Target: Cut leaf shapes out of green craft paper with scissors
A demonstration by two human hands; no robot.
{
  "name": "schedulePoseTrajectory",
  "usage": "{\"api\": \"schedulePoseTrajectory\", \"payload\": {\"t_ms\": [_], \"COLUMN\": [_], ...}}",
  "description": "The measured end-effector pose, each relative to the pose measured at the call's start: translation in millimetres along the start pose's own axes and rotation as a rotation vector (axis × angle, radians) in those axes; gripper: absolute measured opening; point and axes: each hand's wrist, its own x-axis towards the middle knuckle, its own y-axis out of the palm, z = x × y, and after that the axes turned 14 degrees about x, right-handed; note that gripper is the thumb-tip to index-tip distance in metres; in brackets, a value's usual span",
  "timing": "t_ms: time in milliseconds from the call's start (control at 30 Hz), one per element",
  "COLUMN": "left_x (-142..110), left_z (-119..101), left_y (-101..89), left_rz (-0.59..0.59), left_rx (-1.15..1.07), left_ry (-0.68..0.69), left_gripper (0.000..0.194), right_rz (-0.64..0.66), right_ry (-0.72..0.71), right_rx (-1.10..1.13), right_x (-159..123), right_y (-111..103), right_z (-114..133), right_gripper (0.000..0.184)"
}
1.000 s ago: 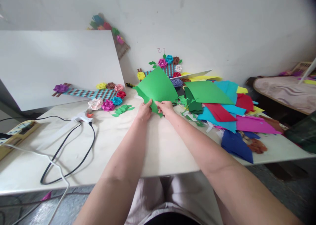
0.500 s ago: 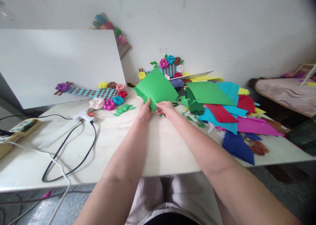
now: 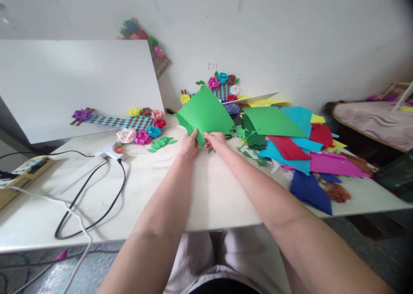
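A large sheet of bright green paper [image 3: 206, 111] is raised over the table in front of me, one corner toward my body. My left hand [image 3: 189, 143] grips its near left edge, thumb on top. Close beside it, my right hand [image 3: 215, 142] is closed with thumb and finger at the near corner; its other fingers curl underneath and are partly hidden. A small dark loop [image 3: 228, 136] shows just beyond the right hand, too little of it visible to name. Cut green paper leaves [image 3: 161, 143] lie to the left of my hands.
Coloured paper sheets [image 3: 274, 122] and scraps [image 3: 253, 154] cover the right side. At left are a guitar-shaped craft with paper flowers [image 3: 129, 121], a glue gun [image 3: 111, 152] with a looped cable, and a power strip [image 3: 27, 173]. A white board [image 3: 77, 83] leans behind.
Little differs. The green sheet tilts very slightly, and both hands keep nearly the same place on it.
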Motion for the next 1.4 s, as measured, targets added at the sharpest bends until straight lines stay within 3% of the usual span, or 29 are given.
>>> {"api": "schedulePoseTrajectory", "payload": {"t_ms": [367,900,1267,1400], "left_x": [1.6,1.9,0.3,0.0], "left_z": [-3.7,-1.4,-2.4,-2.3], "left_y": [-2.6,-5.8,-2.8,-1.0], "left_rz": [-0.147,-0.129,-0.155,-0.169], "left_rx": [-0.017,0.098,0.091,0.075], "left_ry": [-0.020,0.039,0.084,0.098], "left_gripper": [0.019,0.016,0.025,0.025], "right_rz": [0.034,0.056,-0.070,-0.093], "right_ry": [-0.002,-0.015,-0.005,0.039], "right_rx": [-0.020,-0.094,-0.129,0.051], "right_x": [-3.5,-1.6,0.5,-5.6], "right_y": [1.7,0.8,1.1,5.7], "right_z": [2.3,-1.9,-7.5,-1.9], "right_gripper": [0.018,0.024,0.036,0.033]}}
